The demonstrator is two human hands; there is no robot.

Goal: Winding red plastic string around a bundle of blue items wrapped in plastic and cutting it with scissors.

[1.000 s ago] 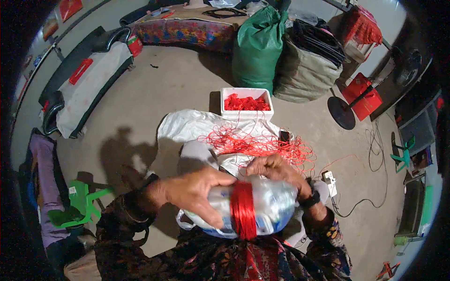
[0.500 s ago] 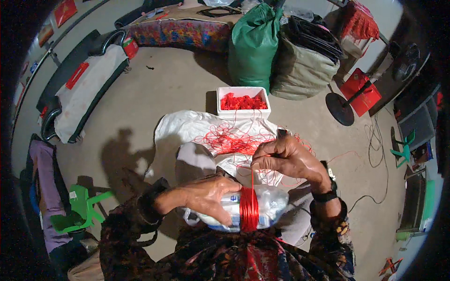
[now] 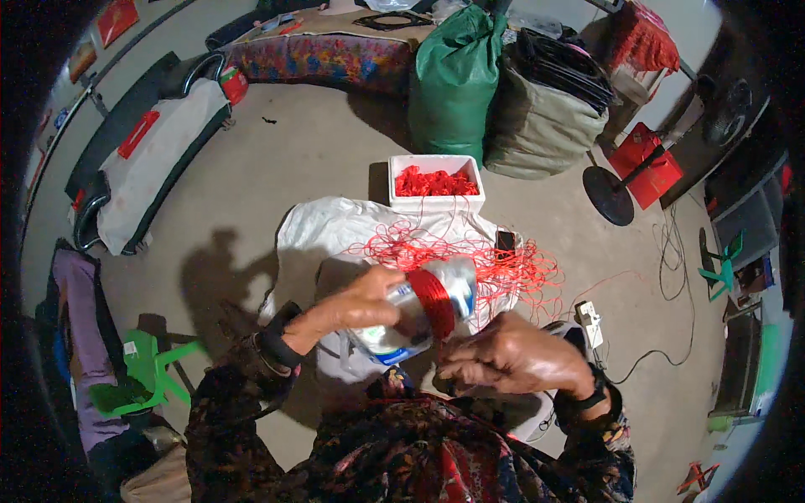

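One clear plastic bottle with a band of red thread wound about its middle (image 3: 428, 306), held tilted above my lap, in front of my chest. My left hand (image 3: 365, 300) has its fingers wrapped round the bottle's lower half. My right hand (image 3: 503, 359) sits just below the bottle, fingers curled nearly closed; I cannot tell whether they pinch a strand. Beyond, one loose tangle of red thread (image 3: 470, 256) lies on a white plastic sheet (image 3: 327, 230) spread over the grey concrete floor (image 3: 277, 159). One white foam box of red thread (image 3: 436, 180) stands at the sheet's far edge, a green sack (image 3: 453, 80) behind it.
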